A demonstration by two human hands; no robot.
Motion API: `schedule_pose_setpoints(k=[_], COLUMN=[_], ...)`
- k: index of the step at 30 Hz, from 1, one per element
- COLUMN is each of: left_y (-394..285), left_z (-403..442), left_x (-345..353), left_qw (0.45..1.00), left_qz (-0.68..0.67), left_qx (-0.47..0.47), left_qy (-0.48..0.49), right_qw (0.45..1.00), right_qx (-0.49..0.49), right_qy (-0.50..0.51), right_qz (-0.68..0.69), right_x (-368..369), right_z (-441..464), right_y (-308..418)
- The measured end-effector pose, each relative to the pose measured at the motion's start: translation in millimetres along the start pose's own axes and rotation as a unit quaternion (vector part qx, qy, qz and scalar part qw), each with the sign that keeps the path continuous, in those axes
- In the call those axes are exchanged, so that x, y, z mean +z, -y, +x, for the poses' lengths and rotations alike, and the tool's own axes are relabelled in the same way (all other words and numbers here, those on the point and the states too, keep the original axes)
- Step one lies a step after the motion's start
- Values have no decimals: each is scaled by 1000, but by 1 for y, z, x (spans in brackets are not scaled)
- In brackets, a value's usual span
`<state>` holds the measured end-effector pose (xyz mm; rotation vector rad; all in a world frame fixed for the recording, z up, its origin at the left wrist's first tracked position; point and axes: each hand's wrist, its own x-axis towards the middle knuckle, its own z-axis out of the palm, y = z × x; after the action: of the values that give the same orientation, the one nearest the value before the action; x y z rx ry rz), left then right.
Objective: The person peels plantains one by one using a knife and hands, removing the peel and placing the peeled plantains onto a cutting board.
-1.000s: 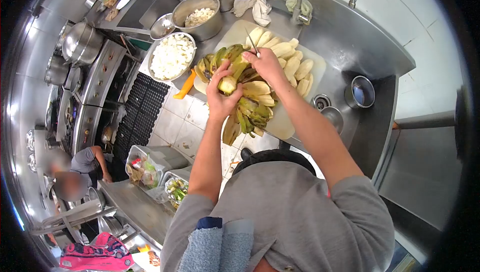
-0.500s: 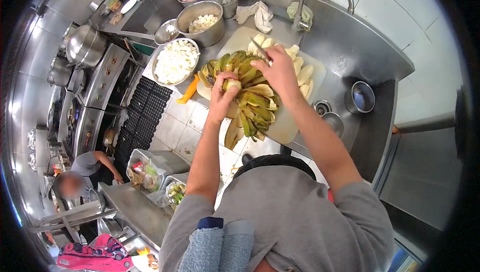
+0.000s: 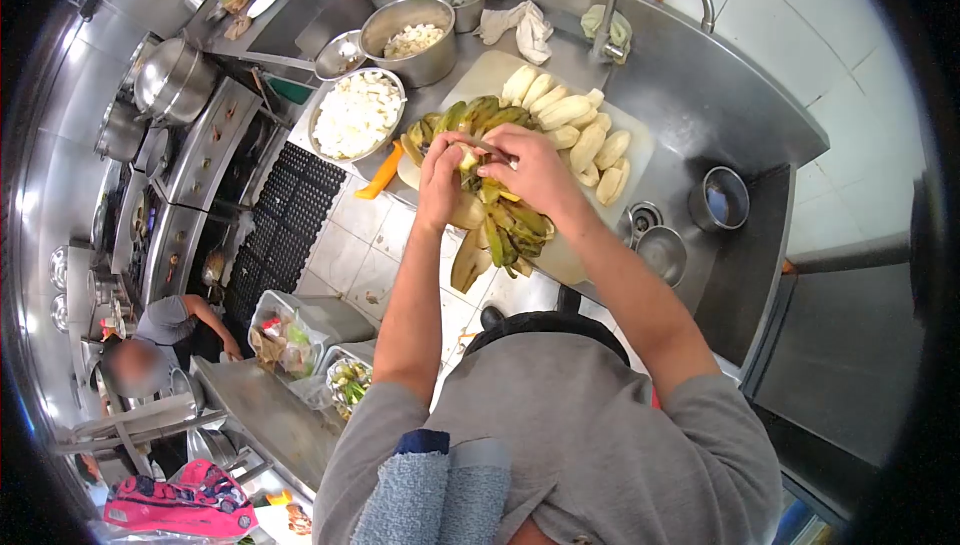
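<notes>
Steel counter (image 3: 690,110) held a white cutting board (image 3: 487,69), peeled plantains (image 3: 565,111) lining its far right, as the left hand (image 3: 440,180) curled fingers around a green plantain bunch (image 3: 512,233) at near left and the right hand (image 3: 532,169) pinched a knife (image 3: 490,149).

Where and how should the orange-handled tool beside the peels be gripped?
Best by the outer half of its orange handle, coming from the near left, likely with the left hand. That end slants toward the person and seems to jut past the counter edge, leaving room for fingers; the other end runs in by the peels, hidden.
</notes>
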<state>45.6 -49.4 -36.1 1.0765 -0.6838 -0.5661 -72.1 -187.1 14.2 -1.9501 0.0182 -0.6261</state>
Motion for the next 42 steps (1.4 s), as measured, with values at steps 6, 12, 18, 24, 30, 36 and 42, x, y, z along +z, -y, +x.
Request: schedule_pose_setpoints(k=[6, 12, 18, 24, 30, 36, 42], left_y=[3, 7, 6, 8, -11, -19, -7], left_z=[-3, -10, -19, -25, -37, -48, -47], left_x=[-5, -6, -2, 1, 26, 32, 14], left_qw=[998, 999, 999, 970, 958, 966, 975], left_qz=[-52, -48, 32, 233, 281, 245, 212], left_qx=[-15, 5, 31, 65, 42, -74, -53], left_qy=[-9, -9, 15, 18, -28, -26, -34], right_qw=[984, 960, 958, 969, 962, 968, 950], right_qx=[99, 205, 197, 143, 144, 74, 148], right_qy=[69, 151, 186, 192, 211, 185, 270], right_qz=[130, 113, 97, 62, -94, -153, -50], right_x=[-1, -10, -20, -10, -13, 0, -28], right_z=[8, 24, 27, 26, 21, 11, 26], right_y=[-20, -12, -8, -22, 9, -10, -4])
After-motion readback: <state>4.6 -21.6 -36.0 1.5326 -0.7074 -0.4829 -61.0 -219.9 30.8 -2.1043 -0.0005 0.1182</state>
